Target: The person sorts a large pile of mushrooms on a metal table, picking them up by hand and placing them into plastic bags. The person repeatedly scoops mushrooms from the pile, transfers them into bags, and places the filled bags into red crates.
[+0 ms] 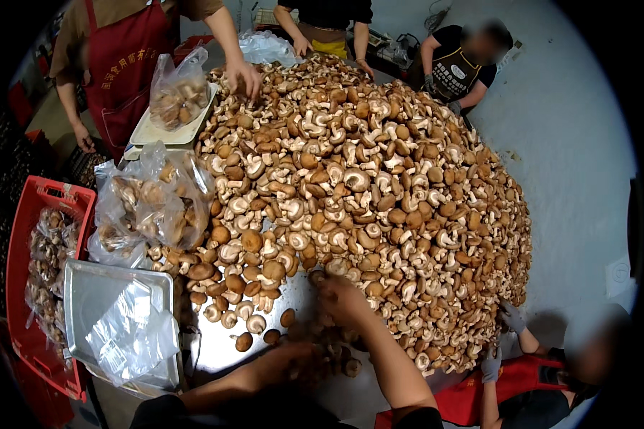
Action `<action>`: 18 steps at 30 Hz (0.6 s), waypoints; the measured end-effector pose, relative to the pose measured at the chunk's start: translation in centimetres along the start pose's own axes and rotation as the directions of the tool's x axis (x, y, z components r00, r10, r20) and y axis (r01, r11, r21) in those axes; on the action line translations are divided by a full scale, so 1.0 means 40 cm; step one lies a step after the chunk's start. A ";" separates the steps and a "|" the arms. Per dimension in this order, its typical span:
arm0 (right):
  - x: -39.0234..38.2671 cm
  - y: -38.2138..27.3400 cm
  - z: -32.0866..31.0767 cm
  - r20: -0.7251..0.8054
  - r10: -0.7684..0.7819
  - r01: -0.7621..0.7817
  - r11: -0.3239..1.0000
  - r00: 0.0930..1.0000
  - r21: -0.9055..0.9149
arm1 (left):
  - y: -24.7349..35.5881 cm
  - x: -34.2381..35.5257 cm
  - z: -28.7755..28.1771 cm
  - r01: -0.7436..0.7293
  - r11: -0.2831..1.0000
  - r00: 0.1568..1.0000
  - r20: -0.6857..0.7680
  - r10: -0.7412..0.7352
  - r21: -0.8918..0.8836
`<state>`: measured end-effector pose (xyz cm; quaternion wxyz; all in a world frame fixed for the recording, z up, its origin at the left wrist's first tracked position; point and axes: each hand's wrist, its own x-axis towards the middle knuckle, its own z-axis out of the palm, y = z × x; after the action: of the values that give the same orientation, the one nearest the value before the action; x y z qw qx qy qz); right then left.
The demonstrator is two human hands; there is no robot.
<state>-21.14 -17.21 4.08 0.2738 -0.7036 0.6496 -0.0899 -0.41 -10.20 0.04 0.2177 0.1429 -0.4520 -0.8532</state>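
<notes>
A large heap of brown-capped shiitake mushrooms [379, 193] with pale stems covers most of the metal table [215, 343]. At the heap's near edge is my right hand [340, 299], its fingers closed around a dark-capped mushroom [317, 277]. Low and closer to me, my left hand [300, 360] is in shadow and smeared, so its fingers do not show clearly. Several mushrooms [340, 361] lie just right of it, partly dark. A few loose mushrooms [243, 342] rest on the bare metal left of my hands.
At left stand a metal tray [71, 314] with clear plastic bags [132, 336], a red crate [21, 286] of bagged mushrooms, and filled bags [150, 204]. Behind them a scale [147, 136] bears another bag [179, 93]. Several co-workers surround the heap; one person's hand [243, 77] reaches into it.
</notes>
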 end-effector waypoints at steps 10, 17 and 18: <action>0.366 -0.036 -0.097 -0.677 -0.201 -0.046 0.944 0.708 -0.327 | 0.342 0.278 -0.278 -0.268 0.960 0.701 -0.699 0.139 -0.077; 0.178 -0.006 0.114 -0.365 -0.347 0.238 0.920 0.864 -0.312 | 0.107 0.252 -0.326 -0.367 0.824 0.806 -0.590 0.049 -0.433; 0.137 -0.005 0.154 -0.421 -0.397 0.287 0.909 0.816 -0.302 | 0.102 0.239 -0.276 -0.303 0.876 0.803 -0.596 0.023 -0.375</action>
<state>-17.24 -20.84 -2.23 0.0048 -0.7919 0.5645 -0.2329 -2.83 -24.86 -3.07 0.4451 0.2979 -0.1646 -0.8283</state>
